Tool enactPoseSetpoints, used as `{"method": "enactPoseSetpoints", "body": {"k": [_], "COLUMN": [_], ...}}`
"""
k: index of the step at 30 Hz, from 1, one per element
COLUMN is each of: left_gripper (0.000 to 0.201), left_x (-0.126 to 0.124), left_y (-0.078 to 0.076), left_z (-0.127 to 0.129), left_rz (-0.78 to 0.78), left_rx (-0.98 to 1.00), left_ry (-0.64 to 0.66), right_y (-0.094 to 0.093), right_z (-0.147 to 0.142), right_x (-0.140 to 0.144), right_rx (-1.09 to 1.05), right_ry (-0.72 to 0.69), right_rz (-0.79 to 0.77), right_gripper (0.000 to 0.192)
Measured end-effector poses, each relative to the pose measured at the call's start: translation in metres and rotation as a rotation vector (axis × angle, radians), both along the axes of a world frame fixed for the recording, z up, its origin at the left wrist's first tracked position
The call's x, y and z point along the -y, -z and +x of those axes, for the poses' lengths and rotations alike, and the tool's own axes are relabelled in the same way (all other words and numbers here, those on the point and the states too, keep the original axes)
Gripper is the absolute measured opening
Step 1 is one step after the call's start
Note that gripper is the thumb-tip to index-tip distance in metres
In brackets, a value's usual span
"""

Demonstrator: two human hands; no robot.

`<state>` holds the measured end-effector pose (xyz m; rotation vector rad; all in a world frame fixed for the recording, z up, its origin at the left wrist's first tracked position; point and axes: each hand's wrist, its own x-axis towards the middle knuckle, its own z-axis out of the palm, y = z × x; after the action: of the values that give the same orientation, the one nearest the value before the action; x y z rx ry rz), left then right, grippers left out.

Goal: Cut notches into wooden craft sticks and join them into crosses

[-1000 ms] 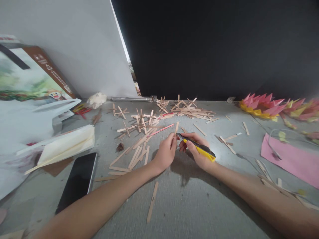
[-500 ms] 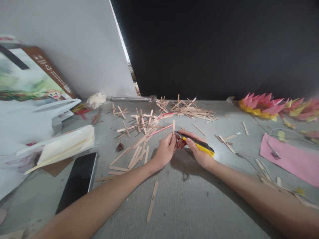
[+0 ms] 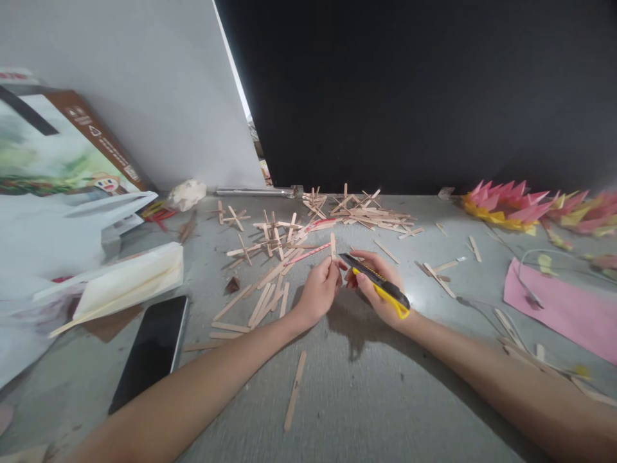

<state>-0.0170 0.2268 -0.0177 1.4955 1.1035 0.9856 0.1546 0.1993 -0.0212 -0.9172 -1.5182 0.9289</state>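
Observation:
Pinched in my left hand (image 3: 320, 290) is a wooden craft stick (image 3: 332, 244), its upper end standing up above the fingers. My right hand (image 3: 383, 283) is closed around a yellow and black utility knife (image 3: 383, 287), whose tip points toward the stick with a small gap between. My fingers hide the stick's lower part. Just behind the hands lies a red-and-white striped strip (image 3: 311, 253). Many loose craft sticks (image 3: 263, 305) are spread left of my left hand, and some sticks crossed into small frames (image 3: 272, 235) stand farther back.
A stick pile (image 3: 371, 215) lies by the black panel (image 3: 434, 96). On the left are a phone (image 3: 149, 350), a notepad (image 3: 130, 283) and a white bag (image 3: 48, 238). Pink paper (image 3: 563, 308), a cable (image 3: 525, 283) and pink-yellow paper flowers (image 3: 506, 206) are at right. One stick (image 3: 295, 392) lies in front.
My right hand and the knife have drawn slightly away from the stick, and the knife has turned to a steeper angle. The stick in my left hand has shifted slightly left.

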Motion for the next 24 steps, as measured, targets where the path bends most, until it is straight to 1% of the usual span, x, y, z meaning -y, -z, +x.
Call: {"method": "enactPoseSetpoints", "body": {"k": [2,4,9,13,18,24], "left_gripper": [0.043,0.042,0.034,0.033,0.031,0.027], "left_x": [0.0008,0.0019,0.0037,0.0043,0.0038,0.0034], "left_y": [0.0002,-0.0002,-0.0014,-0.0002,0.0038,0.0054], "left_z": [0.0003,0.0003,-0.0004,-0.0008,-0.0017,-0.0018], "left_rz": [0.02,0.021,-0.003,0.002,0.034,0.057], "left_rx": [-0.01,-0.009,0.015,0.02,-0.007,-0.011], "left_ry": [-0.003,0.001,0.002,-0.003,0.019,0.022], "right_y": [0.0004,0.0005,-0.0015,-0.0026,-0.0038,-0.0023], "right_z": [-0.002,-0.0027,-0.0006,0.0004,0.0,-0.0001], "right_x": [0.0011,0.002,0.0046,0.0049,0.0044,0.0047], "right_rx": [0.032,0.065,0.197,0.268,0.261,0.263], "right_ry": [0.068,0.097,0.097,0.095,0.079,0.072], "right_rz": [0.015,0.017,0.044,0.061,0.049,0.077], "right_gripper": [0.04,0.038,0.031,0.029,0.029,0.028]}}
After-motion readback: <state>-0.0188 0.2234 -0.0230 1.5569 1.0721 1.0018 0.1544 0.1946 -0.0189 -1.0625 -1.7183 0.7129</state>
